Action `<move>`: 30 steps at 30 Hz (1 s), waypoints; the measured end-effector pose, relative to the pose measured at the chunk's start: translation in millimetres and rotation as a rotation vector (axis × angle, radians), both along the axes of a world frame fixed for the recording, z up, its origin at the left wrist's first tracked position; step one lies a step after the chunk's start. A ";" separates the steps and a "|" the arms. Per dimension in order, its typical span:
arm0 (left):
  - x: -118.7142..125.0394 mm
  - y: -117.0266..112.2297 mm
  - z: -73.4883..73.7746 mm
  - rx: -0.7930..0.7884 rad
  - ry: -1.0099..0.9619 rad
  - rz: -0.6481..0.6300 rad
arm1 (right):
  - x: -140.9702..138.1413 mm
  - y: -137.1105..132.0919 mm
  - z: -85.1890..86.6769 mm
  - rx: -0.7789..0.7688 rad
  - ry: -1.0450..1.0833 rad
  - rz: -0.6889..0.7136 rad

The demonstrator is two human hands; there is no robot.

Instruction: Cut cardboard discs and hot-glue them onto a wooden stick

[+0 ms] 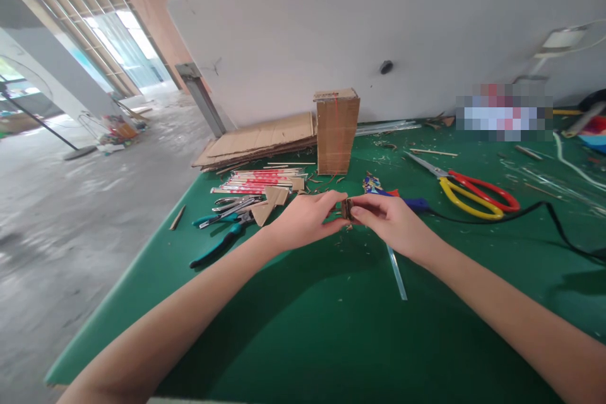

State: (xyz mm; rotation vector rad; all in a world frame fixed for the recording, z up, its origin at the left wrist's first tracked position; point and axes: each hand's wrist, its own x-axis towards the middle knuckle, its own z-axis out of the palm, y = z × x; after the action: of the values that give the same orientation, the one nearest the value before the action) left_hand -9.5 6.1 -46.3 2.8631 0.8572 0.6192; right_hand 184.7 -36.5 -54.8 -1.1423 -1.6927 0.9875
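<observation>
Above the green table, my left hand (310,221) and my right hand (395,224) meet, both closed. Their fingertips pinch a small brown piece (347,209) that looks like cardboard; most of it is hidden by the fingers. Behind my right hand lies a blue tool (417,204) with a black cord, partly covered, possibly a glue gun. A clear glue stick (398,274) lies just below my right wrist. Left of my left hand are cut cardboard pieces (272,202) and teal-handled pliers (222,245).
An upright cardboard box (337,136) stands behind my hands, beside stacked cardboard sheets (265,139). Red-and-white wrapped chopsticks (255,182) lie at left. Scissors with red and yellow handles (478,196) lie at right, near the black cord (521,209). A white board (402,12) backs the green table (293,341).
</observation>
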 end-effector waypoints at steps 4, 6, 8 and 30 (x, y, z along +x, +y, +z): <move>0.7 -1.9 2.8 -0.123 -0.043 0.011 | 0.9 0.4 -0.6 -0.057 0.002 0.003; 1.7 -2.1 4.5 -0.259 -0.120 0.007 | 2.4 0.1 0.8 -0.074 -0.011 -0.001; 2.8 -1.2 5.8 -0.412 -0.222 -0.019 | 4.3 -0.5 2.9 -0.072 -0.021 -0.019; 5.8 2.7 -4.1 -1.265 -0.540 -0.186 | 6.8 -12.7 9.3 0.532 -0.302 -0.015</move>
State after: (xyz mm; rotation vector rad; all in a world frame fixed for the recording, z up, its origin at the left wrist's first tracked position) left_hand -3.7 8.8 -50.4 1.5069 0.5469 0.4995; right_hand 191.4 -49.2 -45.6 -0.9699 -2.0201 0.3202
